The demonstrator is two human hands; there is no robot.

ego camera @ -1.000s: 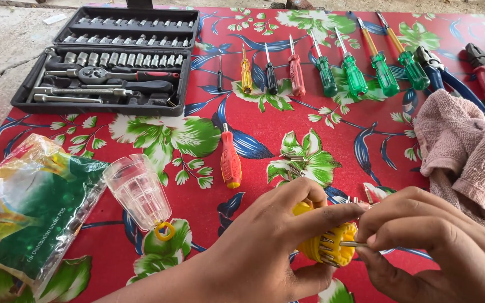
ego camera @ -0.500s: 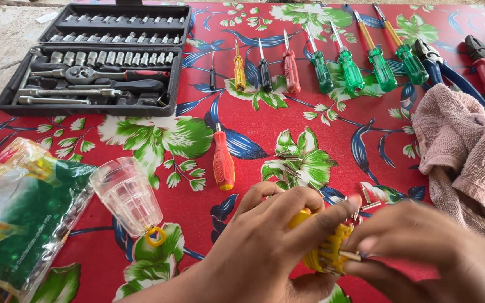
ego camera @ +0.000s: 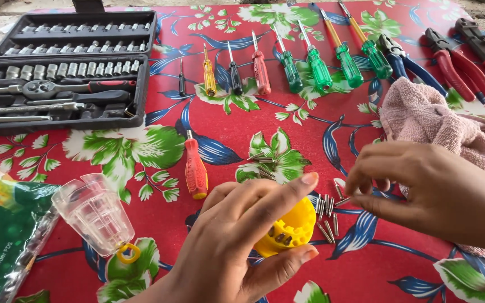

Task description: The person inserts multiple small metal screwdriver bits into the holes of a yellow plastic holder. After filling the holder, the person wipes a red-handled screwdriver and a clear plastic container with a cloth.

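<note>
— Two hands low in view: your left hand point(ego camera: 237, 247) grips the yellow bit holder point(ego camera: 287, 229) between thumb and fingers. Clearance?

— Open cloth lies between the red screwdriver point(ego camera: 195, 168) and the loose bits point(ego camera: 328, 212); the pink towel point(ego camera: 439, 126) bounds the right.

— Change?

— Your right hand point(ego camera: 428, 193) has lifted off the holder, fingertips pinched; contents unclear.

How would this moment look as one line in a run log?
left hand: holds yellow bit holder | right hand: over loose bits | tablecloth
</note>
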